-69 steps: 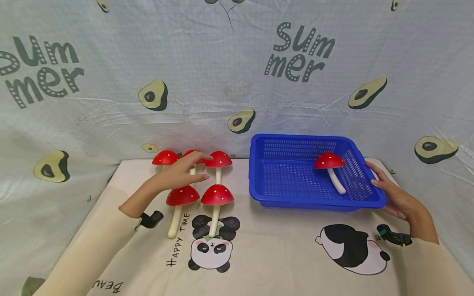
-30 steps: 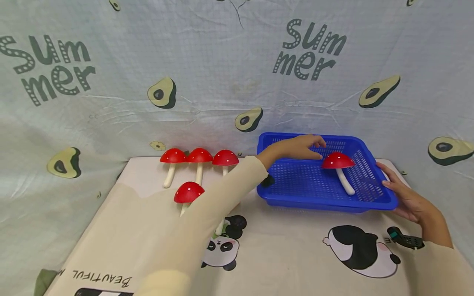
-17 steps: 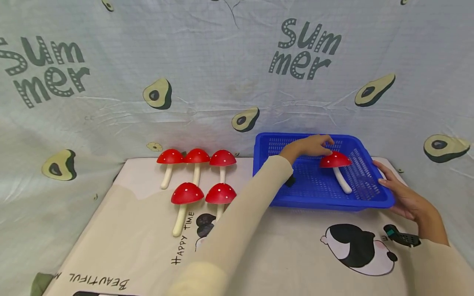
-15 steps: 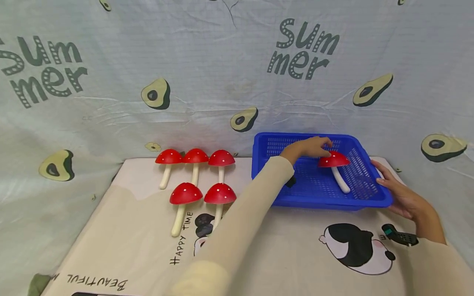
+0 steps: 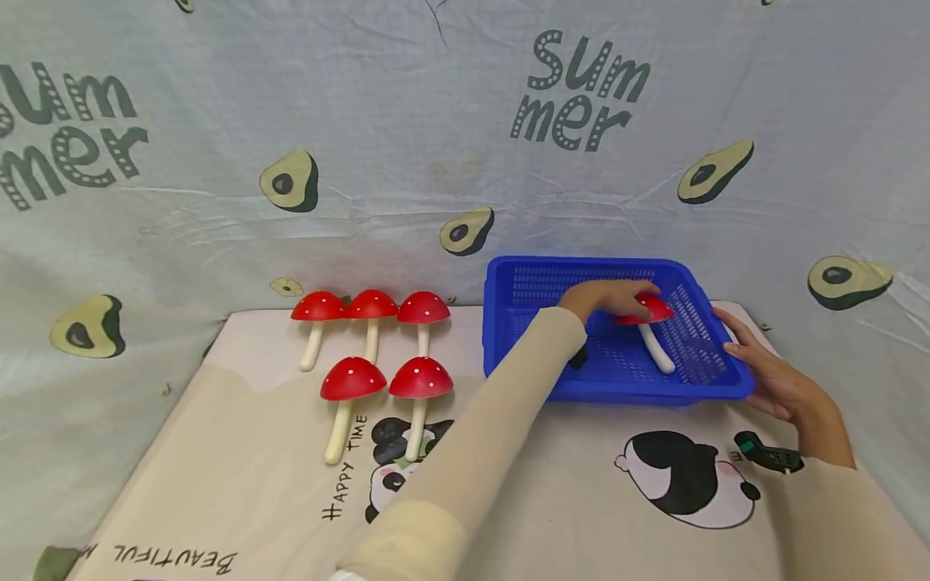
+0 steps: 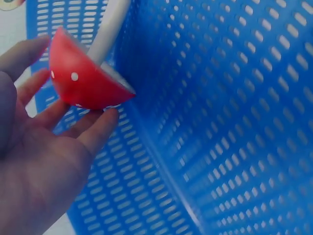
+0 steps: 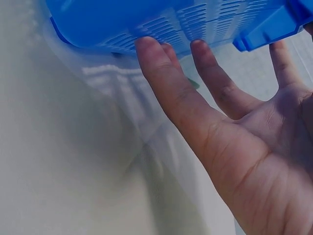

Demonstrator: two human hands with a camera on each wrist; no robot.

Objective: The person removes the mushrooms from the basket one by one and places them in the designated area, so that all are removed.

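Observation:
A toy mushroom [image 5: 656, 347] with a red, white-dotted cap and a pale stem leans inside the blue basket [image 5: 617, 395], near its right end. My left hand [image 5: 613, 297] reaches in from the left and holds the cap; in the left wrist view the fingers and thumb of the left hand [image 6: 49, 147] curve around the red cap [image 6: 80, 78], stem pointing up and away. At the basket's right end, my right hand [image 5: 770, 375] touches the outer side. The right wrist view shows the right hand [image 7: 234, 137] with fairly straight fingers, their tips at the blue wall.
Several more toy mushrooms lie left of the basket in two rows, such as one mushroom [image 5: 353, 379] in front and another mushroom [image 5: 318, 307] behind. A printed cloth covers the table [image 5: 567, 500]. Behind stands a curtain [image 5: 400, 121] with avocado prints.
My left hand has moved from the mushrooms on the table over into the basket, then down around the cap there. The right hand has stayed at the basket's right end.

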